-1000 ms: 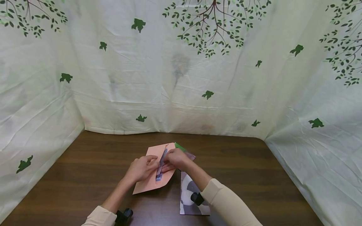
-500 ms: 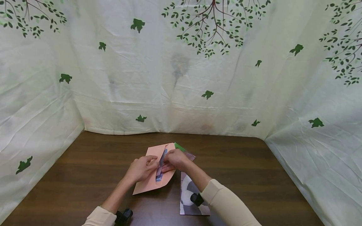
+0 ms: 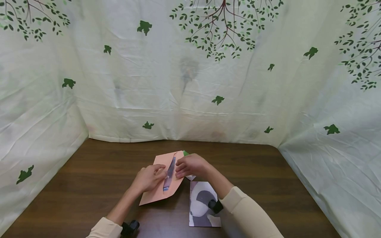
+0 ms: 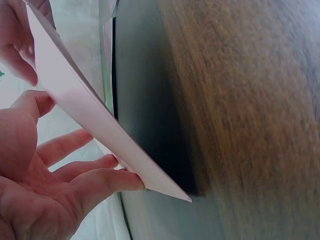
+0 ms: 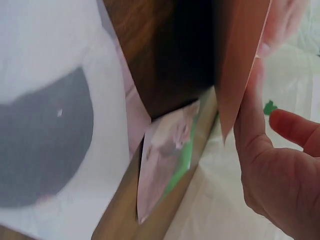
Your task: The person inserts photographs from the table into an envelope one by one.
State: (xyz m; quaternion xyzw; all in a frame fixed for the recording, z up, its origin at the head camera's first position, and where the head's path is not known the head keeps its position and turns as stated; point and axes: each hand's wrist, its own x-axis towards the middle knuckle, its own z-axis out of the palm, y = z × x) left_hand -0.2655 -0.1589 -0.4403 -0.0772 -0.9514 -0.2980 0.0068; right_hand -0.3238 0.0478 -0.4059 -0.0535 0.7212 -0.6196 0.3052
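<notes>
A pink paper envelope [image 3: 153,195] is tilted above the table, with a lengthwise slit showing a purple-blue patterned strip [image 3: 170,173] inside. My left hand [image 3: 150,178] holds the envelope on its left side. In the left wrist view, fingertips lie at the pale face of the envelope [image 4: 95,107] near its lower corner. At the right side my right hand [image 3: 191,165] touches the paper beside the slit. In the right wrist view a straight finger of the right hand [image 5: 270,155] runs along the envelope's edge [image 5: 240,65], with another digit standing apart.
A printed card [image 3: 197,208] with grey and white shapes lies on the brown table [image 3: 253,185], partly under the right wrist's camera. Behind the envelope is another printed piece with a green edge [image 5: 170,155]. A leaf-patterned white cloth [image 3: 134,82] surrounds the table.
My right hand has drawn back to the right from the slit, and its wrist has shifted right, uncovering more of the grey and white card. The left hand and the envelope stay nearly still.
</notes>
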